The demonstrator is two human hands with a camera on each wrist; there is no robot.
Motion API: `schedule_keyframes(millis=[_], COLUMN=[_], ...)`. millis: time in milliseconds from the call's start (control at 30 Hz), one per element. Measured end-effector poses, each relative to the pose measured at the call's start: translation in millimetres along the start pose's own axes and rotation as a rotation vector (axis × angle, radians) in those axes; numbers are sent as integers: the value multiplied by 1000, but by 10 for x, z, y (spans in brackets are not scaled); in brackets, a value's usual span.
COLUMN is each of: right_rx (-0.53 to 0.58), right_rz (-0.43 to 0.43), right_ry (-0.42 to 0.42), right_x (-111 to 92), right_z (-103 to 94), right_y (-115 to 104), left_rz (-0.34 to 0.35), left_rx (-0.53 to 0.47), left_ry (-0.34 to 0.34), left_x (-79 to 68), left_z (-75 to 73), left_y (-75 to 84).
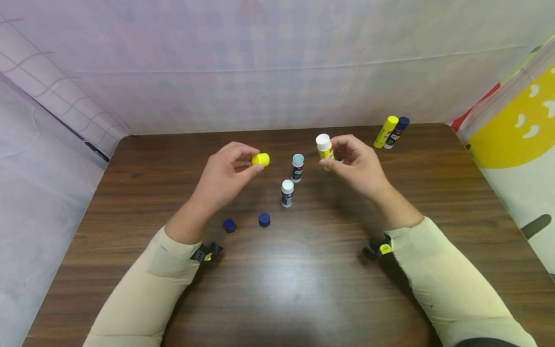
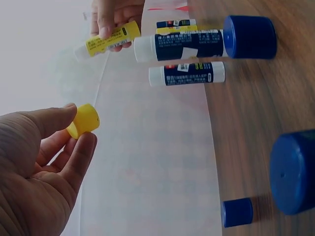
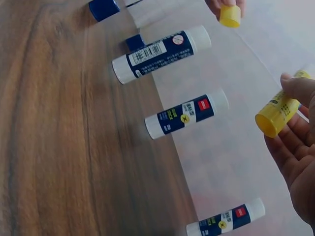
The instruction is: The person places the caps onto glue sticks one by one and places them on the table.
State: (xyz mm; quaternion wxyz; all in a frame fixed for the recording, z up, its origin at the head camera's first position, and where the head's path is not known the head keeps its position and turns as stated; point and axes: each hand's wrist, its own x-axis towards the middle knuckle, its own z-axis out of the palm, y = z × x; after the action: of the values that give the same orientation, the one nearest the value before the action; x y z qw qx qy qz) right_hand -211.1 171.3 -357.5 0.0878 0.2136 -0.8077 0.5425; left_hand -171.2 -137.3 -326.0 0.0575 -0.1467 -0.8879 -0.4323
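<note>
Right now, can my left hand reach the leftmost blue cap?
Probably yes: nothing seems to stand between your left hand and the leftmost blue cap, though that hand pinches a yellow cap.

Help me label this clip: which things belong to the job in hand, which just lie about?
Job in hand, apparently: yellow cap, uncapped yellow glue stick, uncapped navy glue sticks, loose blue caps.
Standing aside, possibly spare: capped yellow stick, capped navy stick.
</note>
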Motion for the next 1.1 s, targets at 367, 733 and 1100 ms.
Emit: schedule_keyframes(millis=[367, 733, 1100], right_rx=[-30, -83, -91], right_rz=[1, -24, -103], right_ry=[-59, -128, -174], right_x=[-33, -67, -99], right_z=[94, 163, 232], right_y=[-50, -75, -87], left_rz=[67, 112, 170], left_rx=[-48, -99, -156], left_ry=[-12, -15, -55], left_x=[-27, -61, -112], left_z=[66, 117, 147], left_y=[38, 72, 106])
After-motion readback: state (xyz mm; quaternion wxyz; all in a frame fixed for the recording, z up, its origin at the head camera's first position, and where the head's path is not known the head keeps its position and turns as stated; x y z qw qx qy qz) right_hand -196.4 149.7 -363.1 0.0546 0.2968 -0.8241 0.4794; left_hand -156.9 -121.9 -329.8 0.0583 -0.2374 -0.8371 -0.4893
